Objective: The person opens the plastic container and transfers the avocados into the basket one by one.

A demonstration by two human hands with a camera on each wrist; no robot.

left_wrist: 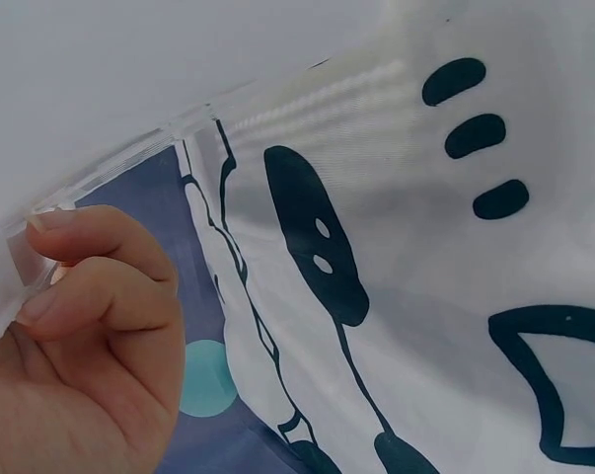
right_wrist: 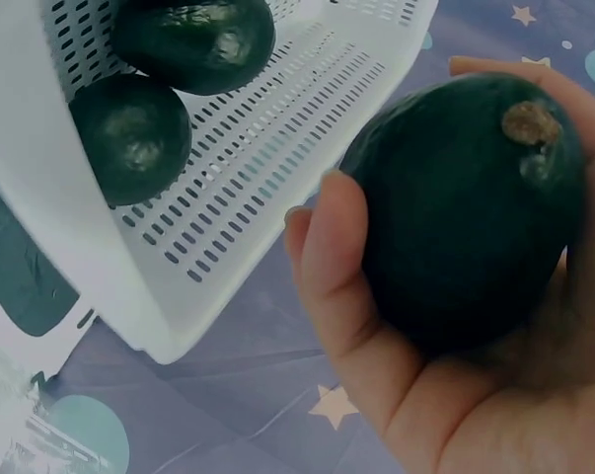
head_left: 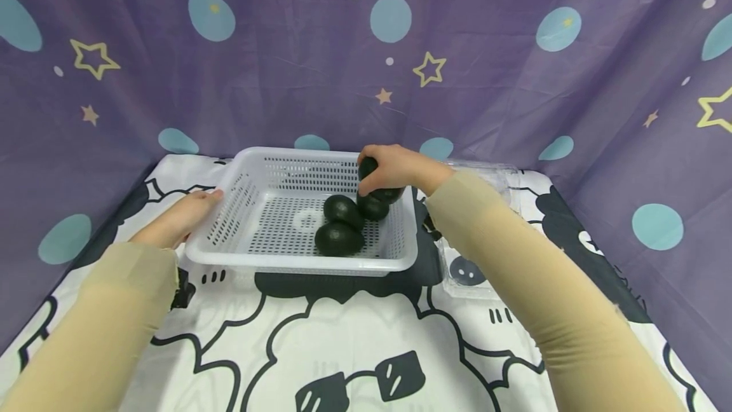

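A white perforated plastic basket (head_left: pixel 274 264) stands on the patterned cloth, with several dark green avocados (head_left: pixel 340 238) gathered toward its right side. My right hand (head_left: pixel 400 167) is over the basket's right end, fingers and thumb wrapped round an avocado (right_wrist: pixel 465 217). Its brown stem end shows in the right wrist view, where other avocados (right_wrist: pixel 193 44) lie inside the basket. At the left end, my left hand (head_left: pixel 191 212) grips the basket's rim. In the left wrist view, the curled fingers (left_wrist: pixel 110 291) are at the edge of the white basket wall (left_wrist: pixel 110 89).
Clear plastic packaging (head_left: pixel 466 281) lies to the right of the basket, partly hidden under the right forearm. A purple curtain (head_left: pixel 320 81) with stars and dots hangs close behind the basket and along both sides.
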